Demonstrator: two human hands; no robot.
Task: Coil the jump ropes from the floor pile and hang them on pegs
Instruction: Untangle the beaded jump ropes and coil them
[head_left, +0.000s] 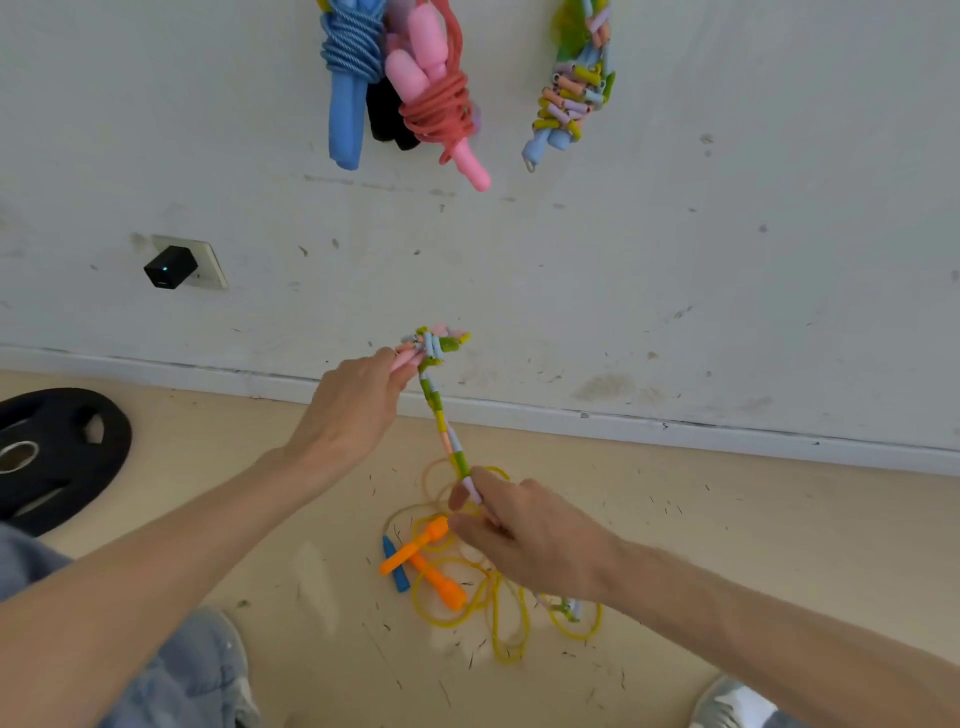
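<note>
A beaded jump rope (445, 423) in pastel colours runs taut between my hands. My left hand (358, 402) grips a small coiled bunch of its beads near the wall's base. My right hand (524, 530) pinches the rope lower down, and the rest trails past my wrist to the floor. Beneath it lies a yellow rope with orange handles (431, 564) in a loose pile, with a blue handle (396, 571) beside it. On the wall hang coiled ropes: a blue one (350, 78), a pink one (441, 98) and a beaded one (574, 88).
A black weight plate (52, 457) lies on the floor at the left. A black plug (169, 266) sits in a wall socket. My knee in jeans (171, 670) is at the bottom left, a shoe (732, 701) at the bottom right.
</note>
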